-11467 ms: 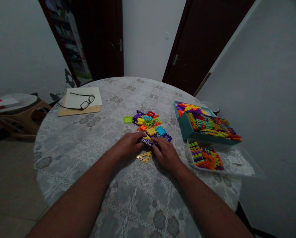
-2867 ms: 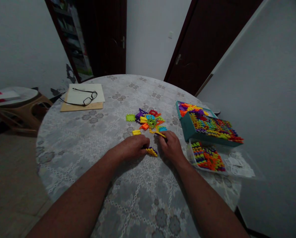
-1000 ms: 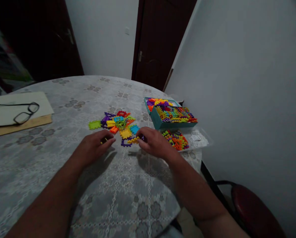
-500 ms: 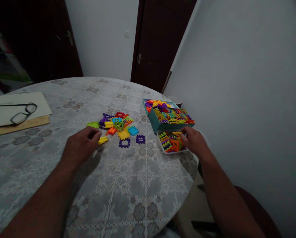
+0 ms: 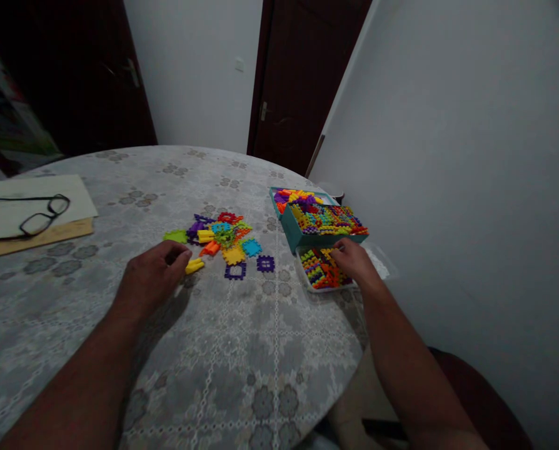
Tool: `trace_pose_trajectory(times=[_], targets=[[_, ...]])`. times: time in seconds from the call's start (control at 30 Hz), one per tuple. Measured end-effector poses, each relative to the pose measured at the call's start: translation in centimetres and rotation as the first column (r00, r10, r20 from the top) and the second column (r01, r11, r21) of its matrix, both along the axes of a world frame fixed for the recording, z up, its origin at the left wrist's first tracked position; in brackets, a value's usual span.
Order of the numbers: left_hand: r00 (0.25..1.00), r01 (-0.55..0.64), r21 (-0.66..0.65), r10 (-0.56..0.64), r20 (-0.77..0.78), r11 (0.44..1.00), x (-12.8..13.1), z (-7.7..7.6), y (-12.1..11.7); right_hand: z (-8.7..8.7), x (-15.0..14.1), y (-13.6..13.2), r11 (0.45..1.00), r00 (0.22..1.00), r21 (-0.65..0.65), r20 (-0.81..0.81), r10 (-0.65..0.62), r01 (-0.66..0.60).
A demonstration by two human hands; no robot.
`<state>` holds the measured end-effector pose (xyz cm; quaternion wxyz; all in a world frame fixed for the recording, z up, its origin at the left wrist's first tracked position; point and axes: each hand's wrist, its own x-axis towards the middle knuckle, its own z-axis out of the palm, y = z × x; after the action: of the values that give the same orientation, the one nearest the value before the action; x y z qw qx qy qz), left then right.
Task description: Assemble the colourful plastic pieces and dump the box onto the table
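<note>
My right hand [image 5: 353, 257] reaches over the clear plastic tray [image 5: 302, 277]. Its fingers pinch a yellow notched building piece [image 5: 327, 252], partly covered by the fingertips, against the stacked pieces inside. My left hand [image 5: 154, 273] hovers low over the table with its fingers loosely curled and a gap between thumb and index; I see nothing in it. Just past its fingertips lies a yellow ribbed piece [image 5: 195, 266]. Beyond that spreads a pile of interlocking plastic pieces, including a yellow square [image 5: 233, 255], a blue square [image 5: 251, 247] and two purple frames [image 5: 265, 263].
Behind the tray stands a teal box [image 5: 302, 239] full of notched pieces, with its teal lid [image 5: 274, 198] holding more. Eyeglasses [image 5: 40, 220] rest on paper [image 5: 80, 194] at the left. A patterned cloth covers the round table [image 5: 242, 350]. A wall rises at the right.
The view has turned right. My right hand has carried the yellow building piece from beside the pile to the tray, then shifted slightly left. My left hand has drawn back a little left.
</note>
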<state>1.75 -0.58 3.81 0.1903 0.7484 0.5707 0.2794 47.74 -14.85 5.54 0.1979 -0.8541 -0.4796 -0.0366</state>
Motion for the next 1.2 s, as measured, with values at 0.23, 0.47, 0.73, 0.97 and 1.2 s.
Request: trace_pose_trajectory(times=[0.23, 0.47, 0.73, 0.97, 1.2], targets=[[1.0, -0.023, -0.006, 0.023, 0.008, 1.0, -0.1, 0.8, -0.4, 0.4, -1.0, -0.1, 0.99, 0.988, -0.066, 0.102, -0.115, 0.122], [0.999, -0.04, 0.01, 0.04, -0.022, 0.999, -1.0, 0.4, 0.0, 2.6, -6.9, -2.9, 0.97, 0.983, 0.183, 0.121, 0.141, -0.162], [0.986, 0.13, 0.004, -0.129, -0.103, 0.991, -0.4, -1.7, 0.2, 2.2, -17.1, -0.5, 0.749, 0.759, -0.13, -0.058, 0.649, -0.65], [0.954, 0.204, -0.003, -0.2, -0.223, 0.979, 0.2, -3.5, 0.4, 0.5, -21.8, 4.6, 0.707, 0.746, -0.265, -0.085, 0.661, -0.656], [0.86, 0.411, -0.064, -0.364, 0.357, 0.909, 1.0, -2.6, -0.5, -4.2, -23.1, 6.1, 0.596, 0.579, 0.256, -0.147, 0.802, -0.761]])
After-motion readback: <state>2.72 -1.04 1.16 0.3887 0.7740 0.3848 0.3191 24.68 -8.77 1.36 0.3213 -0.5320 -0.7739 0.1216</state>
